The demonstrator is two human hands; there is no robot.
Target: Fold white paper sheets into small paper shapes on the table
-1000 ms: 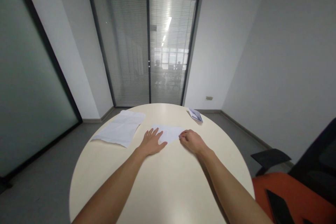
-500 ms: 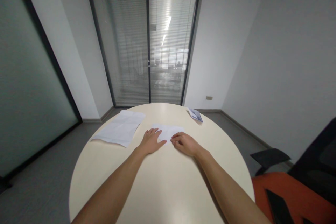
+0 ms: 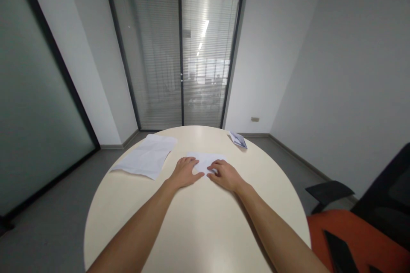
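A small white sheet of paper (image 3: 202, 161) is laid on the round, cream-coloured table (image 3: 205, 226), and both hands are set over it from the near side. Its left end is covered by the left hand (image 3: 186, 172), whose fingers are held close together and whose thumb is spread away from them toward the middle of the sheet. Its right part is covered by the right hand (image 3: 226, 175), whose fingers are curled, with a gap left between the thumb and the forefinger. The paper is seen in the space between the two hands, and its far edge is shown just beyond the fingertips. The two thumb tips are pointed at each other, near but not touching. Whether the paper is pressed by every fingertip cannot be told. To the left, a larger creased sheet (image 3: 145, 156) is spread flat; beyond the right hand, a folded printed card (image 3: 238, 140) is placed near the table's far edge
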